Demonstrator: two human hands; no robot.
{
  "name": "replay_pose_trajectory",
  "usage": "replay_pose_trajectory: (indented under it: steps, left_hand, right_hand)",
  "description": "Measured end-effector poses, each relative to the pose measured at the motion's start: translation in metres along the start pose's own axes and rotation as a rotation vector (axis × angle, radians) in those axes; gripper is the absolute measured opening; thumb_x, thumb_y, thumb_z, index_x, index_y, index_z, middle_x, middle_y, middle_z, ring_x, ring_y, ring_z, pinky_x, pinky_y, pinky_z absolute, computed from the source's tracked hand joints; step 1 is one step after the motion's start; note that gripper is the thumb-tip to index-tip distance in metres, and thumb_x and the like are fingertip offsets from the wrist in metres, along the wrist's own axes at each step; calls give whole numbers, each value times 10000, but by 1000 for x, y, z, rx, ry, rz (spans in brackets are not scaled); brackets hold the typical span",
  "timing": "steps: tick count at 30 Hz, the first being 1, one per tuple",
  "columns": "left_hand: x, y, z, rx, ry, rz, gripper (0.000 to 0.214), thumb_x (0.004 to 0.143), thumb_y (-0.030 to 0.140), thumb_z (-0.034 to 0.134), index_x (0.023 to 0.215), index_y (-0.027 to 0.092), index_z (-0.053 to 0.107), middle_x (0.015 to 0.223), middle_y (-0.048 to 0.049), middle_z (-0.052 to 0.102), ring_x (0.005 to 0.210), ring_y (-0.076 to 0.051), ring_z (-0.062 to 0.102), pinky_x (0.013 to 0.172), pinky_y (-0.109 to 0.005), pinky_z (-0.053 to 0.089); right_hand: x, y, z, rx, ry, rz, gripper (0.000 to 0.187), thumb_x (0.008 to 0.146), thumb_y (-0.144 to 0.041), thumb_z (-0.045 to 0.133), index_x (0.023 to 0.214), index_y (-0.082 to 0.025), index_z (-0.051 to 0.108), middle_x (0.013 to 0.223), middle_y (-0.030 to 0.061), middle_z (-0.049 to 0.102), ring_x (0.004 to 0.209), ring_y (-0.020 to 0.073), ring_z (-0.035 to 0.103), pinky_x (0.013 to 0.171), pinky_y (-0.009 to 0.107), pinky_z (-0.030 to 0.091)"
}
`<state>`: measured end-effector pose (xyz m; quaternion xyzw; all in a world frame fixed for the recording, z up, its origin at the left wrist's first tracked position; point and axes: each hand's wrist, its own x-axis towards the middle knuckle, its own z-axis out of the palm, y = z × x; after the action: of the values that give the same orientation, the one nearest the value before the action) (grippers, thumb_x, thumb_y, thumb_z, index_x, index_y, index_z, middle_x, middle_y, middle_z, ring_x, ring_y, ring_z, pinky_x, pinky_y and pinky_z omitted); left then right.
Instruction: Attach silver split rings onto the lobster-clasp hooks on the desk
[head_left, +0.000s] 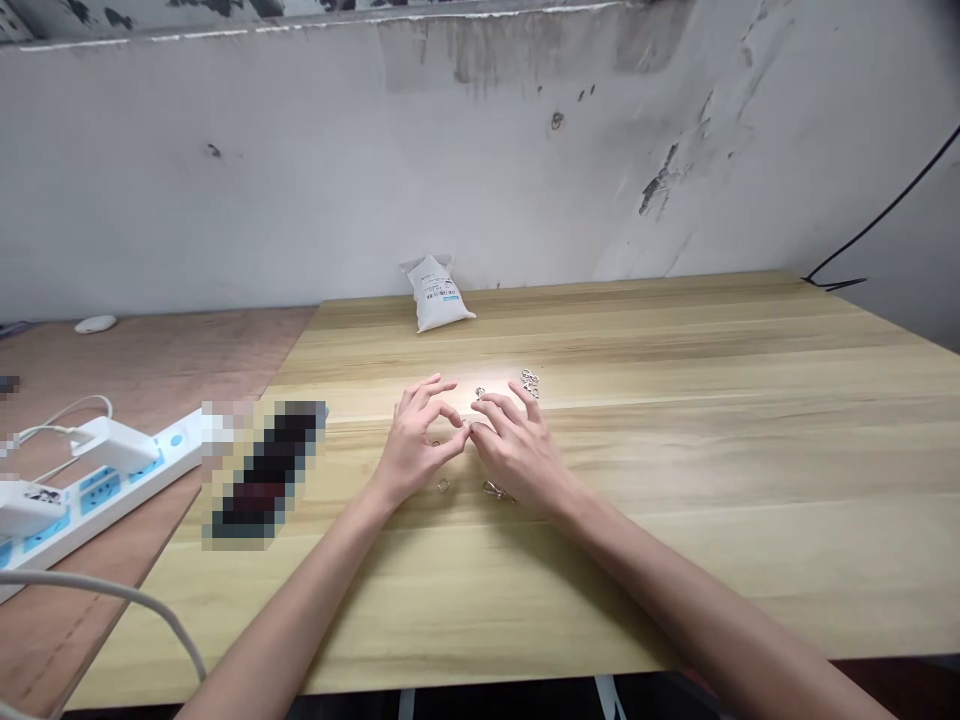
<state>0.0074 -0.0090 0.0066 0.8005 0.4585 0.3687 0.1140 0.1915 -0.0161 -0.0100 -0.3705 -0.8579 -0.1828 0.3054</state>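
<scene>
Above the wooden table, my left hand (420,440) and my right hand (521,445) meet at the fingertips. Pinched between them is a small metal ring (466,426), partly covered by the fingers. The other fingers of both hands are curved and raised. Below my left hand lies another small ring (443,485) on the wood. A metal clasp (495,490) rests by the underside of my right hand, which hides part of it. Just beyond my fingers sits a little bunch of metal pieces (480,393), and several metal clasps (530,380) lie to its right.
A white packet (439,295) with a label lies near the wall. On the left, a blurred dark object (266,470) lies beside a white power strip (180,440) with chargers plugged in. A grey cable (150,600) loops over the table's left edge.
</scene>
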Motion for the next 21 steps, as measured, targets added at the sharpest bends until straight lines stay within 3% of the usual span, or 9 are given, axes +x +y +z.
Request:
replay_pose_trajectory:
  steps: [4, 8, 12, 15, 18, 21]
  left_hand:
    - [2, -3, -5, -193, -71, -89, 113, 848, 309, 678, 939, 241, 672, 1302, -44, 606, 1334, -239, 442, 1109, -468, 378]
    - [2, -6, -11, -224, -127, -59, 96, 877, 325, 654, 867, 259, 724, 1333, -30, 589, 1346, -236, 428, 1115, -466, 368]
    - [2, -9, -8, 10, -164, 118, 109, 876, 298, 658, 803, 260, 729, 1337, -29, 596, 1349, -270, 410, 1105, -508, 333]
    - [2, -13, -9, 180, -187, 196, 112, 891, 282, 633, 831, 252, 724, 1358, -48, 581, 1336, -290, 418, 1086, -520, 324]
    - [4, -20, -22, 162, -219, 123, 117, 889, 311, 627, 919, 235, 710, 1337, -86, 569, 1274, -289, 460, 1040, -503, 377]
    - [6, -25, -40, -12, -415, 24, 162, 873, 390, 640, 896, 245, 707, 1100, -58, 630, 1085, -228, 565, 974, -433, 451]
  right_hand:
    - [1, 4, -3, 40, 15, -2, 196, 928, -94, 487, 911, -187, 658, 1093, 74, 685, 1090, 212, 577, 1125, 466, 266]
    - [2, 11, -7, 140, -40, 38, 178, 952, -170, 501, 905, -202, 669, 1093, 80, 677, 1086, 218, 572, 1102, 480, 292]
    - [2, 25, -13, 311, -180, -5, 197, 960, -238, 511, 837, -202, 661, 1114, 79, 657, 1162, 228, 535, 1099, 492, 290]
    - [-1, 36, -12, 352, -249, 45, 197, 955, -252, 520, 831, -201, 664, 1116, 82, 648, 1149, 235, 529, 1074, 492, 311]
    - [-4, 45, -9, 270, -276, 139, 194, 959, -260, 507, 909, -196, 683, 1147, 115, 631, 1129, 253, 518, 1043, 493, 324]
    - [-2, 51, -13, 270, -274, 177, 179, 948, -279, 530, 968, -201, 690, 1105, 111, 637, 1065, 244, 529, 992, 457, 344]
